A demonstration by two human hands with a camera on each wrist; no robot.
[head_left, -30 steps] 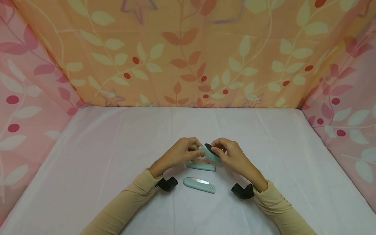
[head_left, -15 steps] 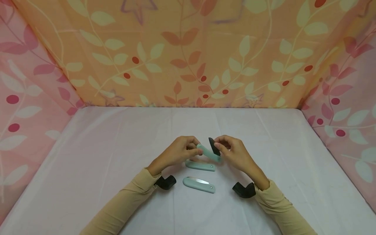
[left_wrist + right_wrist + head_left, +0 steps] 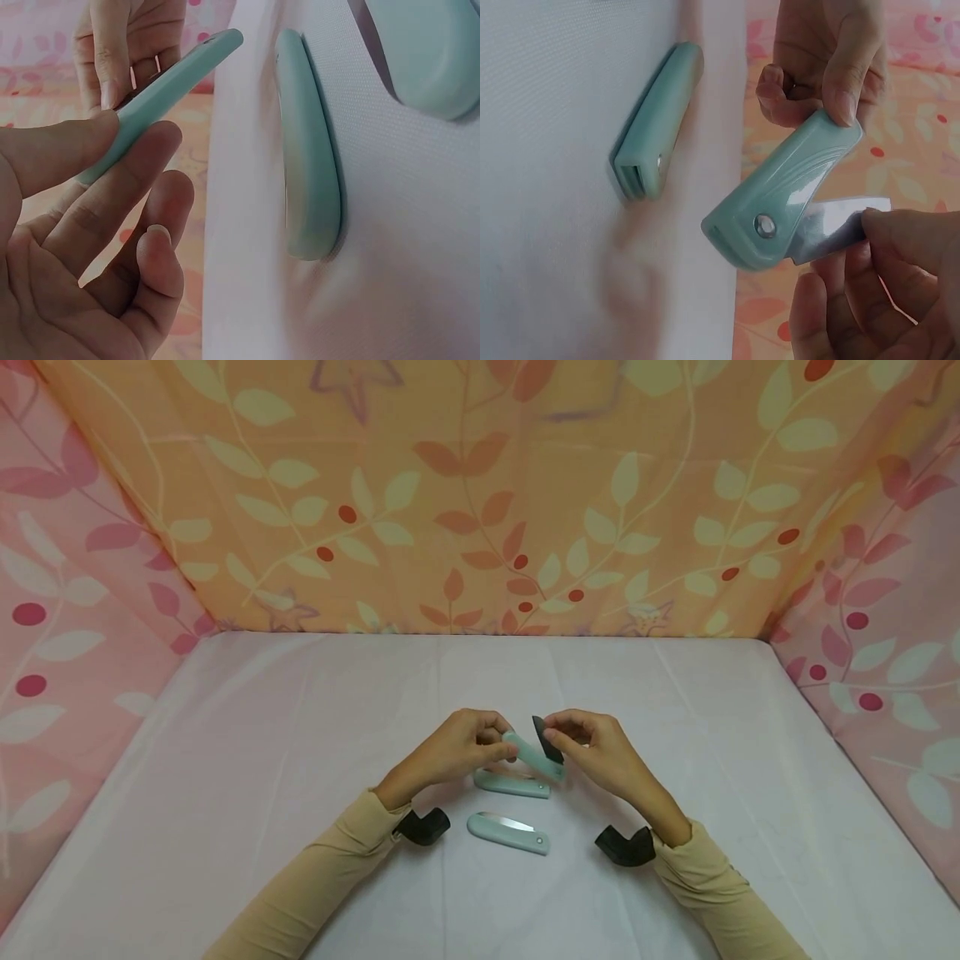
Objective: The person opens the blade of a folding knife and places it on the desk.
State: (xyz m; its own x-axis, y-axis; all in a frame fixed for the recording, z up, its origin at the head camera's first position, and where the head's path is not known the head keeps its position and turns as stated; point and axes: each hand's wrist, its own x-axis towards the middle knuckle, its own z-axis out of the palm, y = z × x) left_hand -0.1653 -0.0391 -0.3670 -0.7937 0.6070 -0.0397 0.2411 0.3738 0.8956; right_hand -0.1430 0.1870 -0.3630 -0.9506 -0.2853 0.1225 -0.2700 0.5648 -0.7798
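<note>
Our left hand (image 3: 467, 745) pinches one end of a mint-green folding knife (image 3: 795, 184), thumb closed against fingers, above the white cloth (image 3: 337, 693). Our right hand (image 3: 600, 747) pinches its blade (image 3: 829, 227), angled partly out. Nearer us than that raised knife, a second folding knife (image 3: 513, 786) lies close to it; a third folding knife (image 3: 507, 834) lies farther from it.

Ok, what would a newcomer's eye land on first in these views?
Probably the pale green folding knife raised between the hands: the left hand grips its handle, while the right hand pinches the partly open blade. Then two similar folded knives on the white table, a farther one and a nearer one. Behind them, the orange leaf-patterned cloth fills the top of the head view.
</note>
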